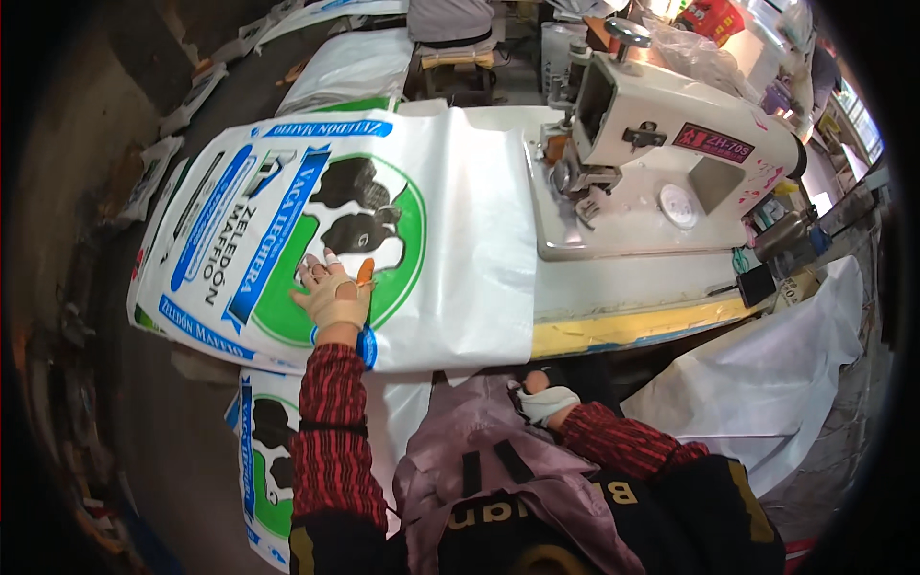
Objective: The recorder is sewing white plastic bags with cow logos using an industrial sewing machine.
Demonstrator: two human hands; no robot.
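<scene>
A large white woven sack (479,220) lies flat on the sewing table, printed with blue bands and a black-and-white cow in a green circle. My left hand (337,295), in a beige fingerless glove with an orange cover on one finger, rests on the print with its fingers spread. Close to the sack's right edge stands a cream industrial sewing machine (661,120). Down at my lap, by the table's front edge, is my right hand (548,401) in a pale glove. Its fingers are mostly hidden, so its grip does not show.
A second printed sack (271,460) hangs below the table at my left. More white sacks (350,67) are piled behind. White sheeting (757,374) drapes at the right. Yellow edging (632,328) runs along the table front. Teal-handled scissors (740,260) lie beyond the machine.
</scene>
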